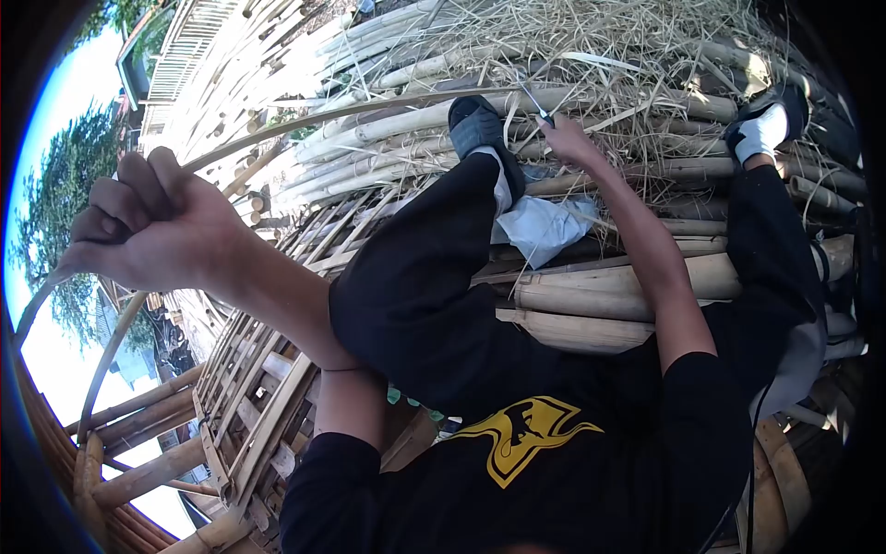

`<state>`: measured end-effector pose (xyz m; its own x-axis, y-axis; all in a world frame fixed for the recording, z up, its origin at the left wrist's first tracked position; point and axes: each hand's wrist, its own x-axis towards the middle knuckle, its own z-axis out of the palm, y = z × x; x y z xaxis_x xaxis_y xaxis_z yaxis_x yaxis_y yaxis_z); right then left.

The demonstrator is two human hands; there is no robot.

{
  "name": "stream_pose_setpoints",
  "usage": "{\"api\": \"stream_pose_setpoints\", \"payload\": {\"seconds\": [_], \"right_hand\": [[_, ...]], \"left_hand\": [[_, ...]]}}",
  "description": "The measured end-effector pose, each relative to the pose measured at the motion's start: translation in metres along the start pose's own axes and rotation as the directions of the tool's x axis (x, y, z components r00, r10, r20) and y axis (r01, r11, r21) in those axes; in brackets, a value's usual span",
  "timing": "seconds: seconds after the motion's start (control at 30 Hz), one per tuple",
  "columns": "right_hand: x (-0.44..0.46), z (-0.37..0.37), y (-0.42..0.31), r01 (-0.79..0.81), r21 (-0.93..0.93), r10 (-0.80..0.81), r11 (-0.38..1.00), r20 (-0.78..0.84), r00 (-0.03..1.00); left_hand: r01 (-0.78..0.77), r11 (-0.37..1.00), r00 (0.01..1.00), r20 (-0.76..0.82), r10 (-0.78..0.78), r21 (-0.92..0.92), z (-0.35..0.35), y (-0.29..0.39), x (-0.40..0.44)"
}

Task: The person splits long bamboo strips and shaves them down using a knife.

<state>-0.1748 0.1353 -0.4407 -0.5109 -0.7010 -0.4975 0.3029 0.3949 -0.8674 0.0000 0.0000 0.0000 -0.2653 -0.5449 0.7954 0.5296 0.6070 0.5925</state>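
My left hand (pixel 152 222) is raised at the left, its fingers curled round a long, thin bamboo strip (pixel 355 109). From there the strip bends across to the top middle, where its far part lies near the blade of a knife (pixel 533 100). My right hand (pixel 565 140) is closed on the knife's dark handle, beyond my knees. Beside the right hand is my sandalled foot (pixel 478 127), resting on bamboo poles (pixel 406 123). A crumpled pale plastic bag (pixel 546 231) lies just below that foot.
Curly bamboo shavings (pixel 637 102) cover the poles at the top right. My other foot (pixel 768 127) rests at the far right. A slatted bamboo frame (pixel 245 415) and thick poles (pixel 152 473) stand at the lower left. Split bamboo pieces (pixel 591 300) lie between my legs.
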Motion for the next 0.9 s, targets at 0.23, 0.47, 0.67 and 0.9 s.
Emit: {"api": "stream_pose_setpoints", "payload": {"seconds": [0.23,0.47,0.67,0.9], "right_hand": [[-0.074,0.033,-0.095,0.645,-0.539,-0.776,0.542,-0.025,0.631],[0.005,0.014,-0.003,0.024,-0.646,-0.249,0.763,-0.259,0.933],[-0.038,-0.011,-0.059,-0.417,0.812,-0.023,0.407,0.466,0.885],[-0.105,0.006,-0.137,0.661,-0.472,-0.812,0.584,-0.361,0.46]], "left_hand": [[-0.047,0.997,0.999,0.016,0.046,0.063,0.0,0.004,0.006],[-0.026,0.999,0.999,0.019,0.026,-0.03,-0.004,0.003,0.005],[-0.02,1.0,0.999,0.036,0.02,0.017,-0.005,0.0,-0.002],[0.024,0.999,0.998,0.053,-0.022,-0.039,-0.009,-0.002,0.001]]}}
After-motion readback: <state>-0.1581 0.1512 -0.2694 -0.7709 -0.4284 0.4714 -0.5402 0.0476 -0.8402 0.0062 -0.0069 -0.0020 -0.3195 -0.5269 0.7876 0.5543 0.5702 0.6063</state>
